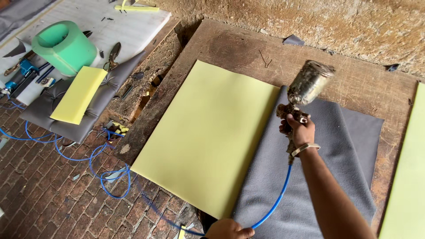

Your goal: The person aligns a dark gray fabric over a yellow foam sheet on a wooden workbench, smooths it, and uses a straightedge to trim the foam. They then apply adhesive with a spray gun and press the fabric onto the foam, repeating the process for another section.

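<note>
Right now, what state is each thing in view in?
spray gun: upright, gripped in the right hand
blue hose: attached under the gun, slack
left hand: at the foam's near edge
yellow foam sheet: flat, partly overlapping the grey felt
grey felt: spread flat on the wooden board

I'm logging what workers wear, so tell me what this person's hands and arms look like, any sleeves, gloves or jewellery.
Both hands are bare, no gloves. The right hand has a pale band around the wrist, and the forearm behind it shows no sleeve. Only part of the left hand shows at the bottom edge, with nothing visibly worn.
</note>
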